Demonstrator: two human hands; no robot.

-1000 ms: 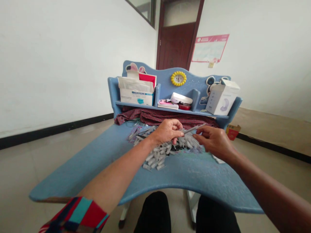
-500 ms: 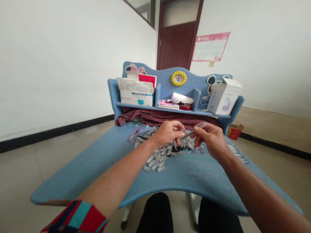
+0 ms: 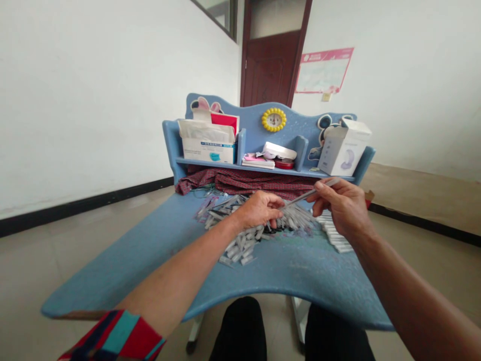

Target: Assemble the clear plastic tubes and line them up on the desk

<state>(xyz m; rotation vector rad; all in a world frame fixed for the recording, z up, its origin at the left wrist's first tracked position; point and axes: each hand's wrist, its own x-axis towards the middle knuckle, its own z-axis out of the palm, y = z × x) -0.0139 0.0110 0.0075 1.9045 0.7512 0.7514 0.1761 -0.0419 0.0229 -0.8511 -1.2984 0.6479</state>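
Note:
My right hand [image 3: 343,205] pinches a slim grey, pen-like stick [image 3: 308,195] between thumb and fingers, over the right part of the desk. The stick slants down to the left, its thin end at the fingertips of my left hand [image 3: 260,208]. My left hand is closed in a pinch; what is between its fingers, if anything, is too small to make out. Beneath both hands lies a heap of translucent grey plastic pieces [image 3: 240,245], short ones in front and longer ones behind. Below my right hand, a row of white-grey sticks [image 3: 335,235] lies side by side.
The blue desk [image 3: 150,260] has a curved front edge. At its back, a red checked cloth [image 3: 240,183] lies under a shelf with a mask box [image 3: 208,150], a stack of booklets [image 3: 257,161], and a white carton [image 3: 345,150]. A yellow flower-shaped clock [image 3: 274,120] sits above.
My right hand has moved right and slightly up with the stick, uncovering more of the row of sticks. My left hand stays over the heap, and the stick now extends farther from it.

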